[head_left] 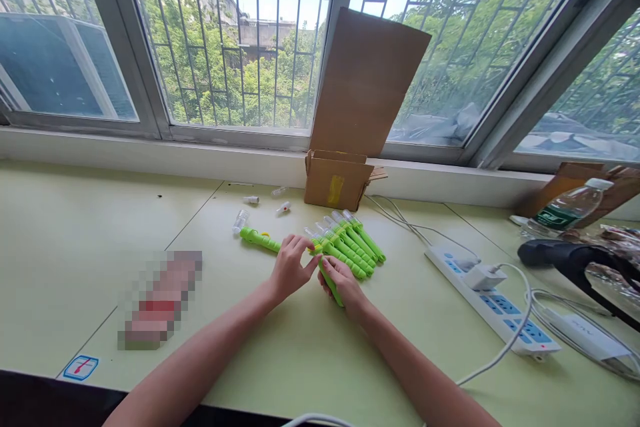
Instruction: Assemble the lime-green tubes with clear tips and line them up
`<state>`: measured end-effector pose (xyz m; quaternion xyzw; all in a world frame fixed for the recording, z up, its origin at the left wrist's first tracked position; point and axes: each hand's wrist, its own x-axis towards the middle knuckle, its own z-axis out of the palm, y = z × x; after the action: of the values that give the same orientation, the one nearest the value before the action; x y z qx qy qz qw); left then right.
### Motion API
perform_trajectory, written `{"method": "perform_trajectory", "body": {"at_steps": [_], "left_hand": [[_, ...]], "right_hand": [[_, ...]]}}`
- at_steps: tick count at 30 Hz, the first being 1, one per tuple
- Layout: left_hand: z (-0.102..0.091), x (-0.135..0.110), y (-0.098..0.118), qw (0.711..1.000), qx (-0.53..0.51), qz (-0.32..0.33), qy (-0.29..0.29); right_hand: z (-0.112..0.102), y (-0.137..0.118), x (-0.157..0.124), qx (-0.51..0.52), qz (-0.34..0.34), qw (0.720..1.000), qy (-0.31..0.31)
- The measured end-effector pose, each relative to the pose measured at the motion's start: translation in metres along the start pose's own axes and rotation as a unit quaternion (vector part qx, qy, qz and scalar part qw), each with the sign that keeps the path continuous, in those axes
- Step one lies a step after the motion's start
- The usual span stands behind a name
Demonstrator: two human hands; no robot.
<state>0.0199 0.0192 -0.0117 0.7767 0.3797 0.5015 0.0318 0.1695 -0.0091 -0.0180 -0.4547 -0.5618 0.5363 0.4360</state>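
My right hand (347,287) is wrapped round a slim bright green plastic tube (332,283), its lower end pointing toward me. At the tube's upper end, my left hand (287,268) pinches a small yellow part (316,249) between thumb and fingers. Just beyond the hands, several similar green tubes with clear caps (357,240) lie side by side in a slanted row. Left of them rests another green tube (257,238), partly behind my left hand, with a clear end piece (241,220). Small clear and white pieces (251,200) are scattered farther back.
An open cardboard box (337,180) stands against the window sill. To the right are a white power strip (493,300) with cables, a plastic bottle (570,207) and a black curved object (565,257). A blurred-out patch (163,300) covers something on the left.
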Motion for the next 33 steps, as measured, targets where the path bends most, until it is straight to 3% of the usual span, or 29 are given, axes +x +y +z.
{"method": "perform_trajectory", "body": {"at_steps": [13,17,27,33], "left_hand": [[-0.001,-0.001,-0.002,0.999,-0.017,0.018,-0.023],[0.000,-0.003,-0.003,1.000,-0.029,0.010,-0.004],[0.000,-0.004,-0.003,0.999,-0.021,-0.001,0.033],[0.004,-0.006,-0.005,1.000,0.010,-0.014,0.025]], "right_hand": [[-0.010,-0.005,0.000,0.058,0.035,0.998,0.003],[-0.007,-0.004,-0.003,0.010,0.005,1.000,0.007],[0.001,0.001,-0.003,-0.141,-0.102,0.978,0.118],[0.000,0.002,-0.002,-0.153,-0.108,0.973,0.134]]}}
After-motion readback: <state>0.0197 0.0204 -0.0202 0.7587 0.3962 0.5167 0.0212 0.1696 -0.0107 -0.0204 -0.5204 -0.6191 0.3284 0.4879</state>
